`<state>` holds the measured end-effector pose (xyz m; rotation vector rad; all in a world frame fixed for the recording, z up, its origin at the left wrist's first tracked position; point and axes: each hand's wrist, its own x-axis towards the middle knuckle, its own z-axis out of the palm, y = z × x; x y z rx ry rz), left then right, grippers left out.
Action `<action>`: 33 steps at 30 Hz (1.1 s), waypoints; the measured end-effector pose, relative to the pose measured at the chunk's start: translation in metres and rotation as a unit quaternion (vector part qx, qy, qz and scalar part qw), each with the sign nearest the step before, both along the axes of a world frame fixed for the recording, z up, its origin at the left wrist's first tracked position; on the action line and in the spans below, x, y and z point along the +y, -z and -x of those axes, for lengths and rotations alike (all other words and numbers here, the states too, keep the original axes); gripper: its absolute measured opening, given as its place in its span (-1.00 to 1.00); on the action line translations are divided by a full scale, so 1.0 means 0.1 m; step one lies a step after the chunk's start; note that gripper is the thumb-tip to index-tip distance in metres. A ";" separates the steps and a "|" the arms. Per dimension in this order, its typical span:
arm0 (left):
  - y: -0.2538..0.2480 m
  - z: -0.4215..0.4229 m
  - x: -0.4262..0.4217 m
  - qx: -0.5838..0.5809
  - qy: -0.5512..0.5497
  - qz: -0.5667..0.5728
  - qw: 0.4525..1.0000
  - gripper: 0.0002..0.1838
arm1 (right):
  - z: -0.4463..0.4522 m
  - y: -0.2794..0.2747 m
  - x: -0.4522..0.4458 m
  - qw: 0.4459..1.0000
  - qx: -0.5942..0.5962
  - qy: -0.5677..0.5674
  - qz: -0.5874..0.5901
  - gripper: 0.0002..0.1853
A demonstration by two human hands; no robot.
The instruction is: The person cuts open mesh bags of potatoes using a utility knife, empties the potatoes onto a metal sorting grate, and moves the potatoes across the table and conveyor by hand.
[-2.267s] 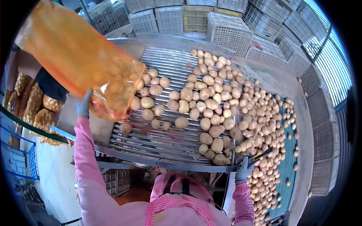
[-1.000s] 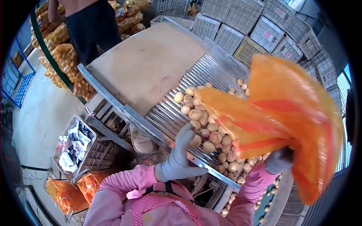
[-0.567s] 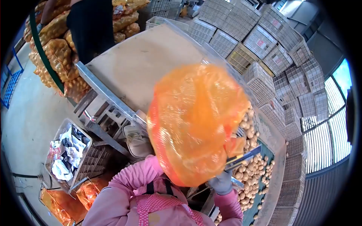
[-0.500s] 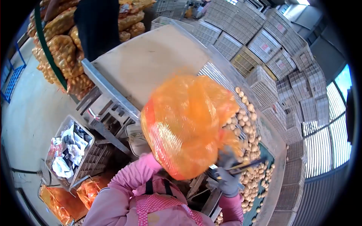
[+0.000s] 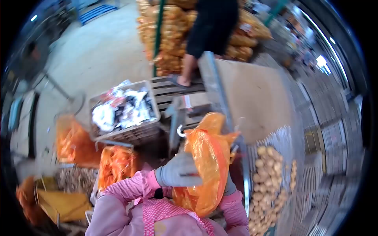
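Note:
An orange mesh bag [image 5: 210, 165], looking limp and slack, hangs in front of my chest. My left hand [image 5: 177, 171], in a grey glove, is closed on its left side; the fingertips are blurred and partly covered by the bag. My right hand [image 5: 229, 185] is mostly hidden behind the bag's right side. Only a bit of grey glove shows above the pink cuff, so its fingers cannot be made out. To the right, many round, pale brown potato-like pieces [image 5: 265, 185] lie on the sorting table [image 5: 256, 94].
A plastic crate [image 5: 153, 100] with crumpled wrappers stands left of the table. Bundles of orange bags [image 5: 116, 165] lie close by my left arm. A person [image 5: 210, 31] stands on slats beyond, beside stacked full sacks [image 5: 171, 35]. Crates [image 5: 334, 141] line the right.
My view has swung left. The bag, puffed wide over the table before, is now narrower and close to my chest. My left hand has come into view; the dark tool at my right hand no longer shows.

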<state>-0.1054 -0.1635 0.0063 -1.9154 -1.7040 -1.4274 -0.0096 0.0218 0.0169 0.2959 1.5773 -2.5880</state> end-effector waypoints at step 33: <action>4.03 -0.03 -3.08 -0.494 -0.549 0.621 0.263 -0.64 | 0.02 0.92 -0.72 0.896 -0.433 -0.080 0.056 -0.78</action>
